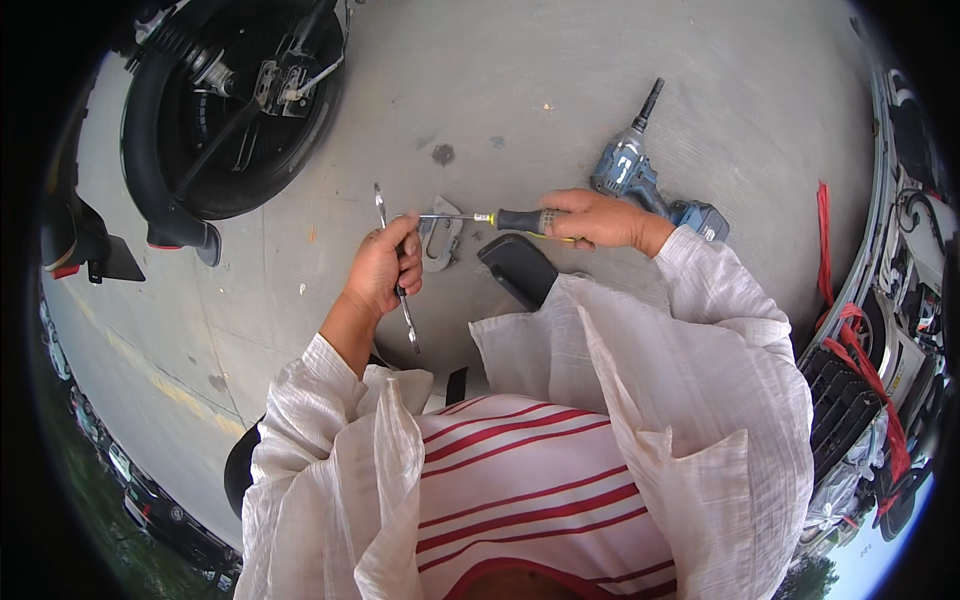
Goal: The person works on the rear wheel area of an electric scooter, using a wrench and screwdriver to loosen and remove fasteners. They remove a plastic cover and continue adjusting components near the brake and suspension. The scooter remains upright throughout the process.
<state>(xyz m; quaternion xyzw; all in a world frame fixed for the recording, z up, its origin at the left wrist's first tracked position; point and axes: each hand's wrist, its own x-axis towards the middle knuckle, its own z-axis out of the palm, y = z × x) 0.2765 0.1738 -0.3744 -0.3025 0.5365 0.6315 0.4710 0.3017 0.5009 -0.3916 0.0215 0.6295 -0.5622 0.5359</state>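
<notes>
Nearest the camera, a person is wearing a loose, crinkled white overshirt [690, 370], which is hanging open over a white shirt with red stripes [530, 490]. Below, a grey concrete floor [420, 90] is spreading out. At the upper left, a large black wheel [235, 120] is showing beside a curved black fender [143, 150], well apart from the hands. A blue-and-black cordless power tool [630, 172] is lying on the floor just beyond the right hand [605, 218], its long dark nose pointing away from the person. The left hand [385, 265] is holding a slim, double-ended silver metal tool [409, 318] with a dark middle. The right hand is gripping the dark grey handle of a yellow-collared screwdriver [518, 221], whose thin metal shaft is reaching across to the left fingertips; whether they are pinching its tip is unclear. Beneath the shaft, a small, slotted grey metal bracket [451, 238] is lying on the floor.
</notes>
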